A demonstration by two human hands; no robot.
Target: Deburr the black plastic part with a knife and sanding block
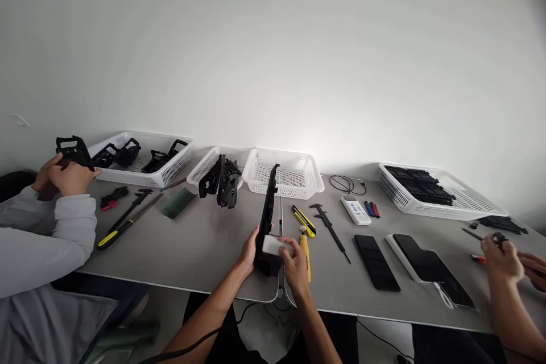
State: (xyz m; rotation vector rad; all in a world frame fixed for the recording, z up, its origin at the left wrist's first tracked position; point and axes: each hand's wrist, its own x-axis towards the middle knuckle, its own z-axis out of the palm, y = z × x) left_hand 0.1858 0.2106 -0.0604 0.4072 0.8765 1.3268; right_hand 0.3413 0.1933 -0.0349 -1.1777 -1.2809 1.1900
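Note:
A long black plastic part (268,205) stands upright over the table's front edge, gripped along its lower left side by my left hand (248,253). My right hand (294,264) pinches a whitish rectangular block (271,245) and holds it against the face of that part. Whether the block is a sanding sponge or something else cannot be made out. Just right of my right hand lies a yellow-handled tool (305,253). Beyond it are a yellow utility knife (304,220) and a dark caliper (330,233).
White baskets line the back: one bare inside (284,173), one with black parts (205,168), larger ones left (173,173) and right (426,213). Phones (377,262), a white meter (355,210) and a file (128,223) lie on the table. Co-workers' hands (70,176) work at both sides.

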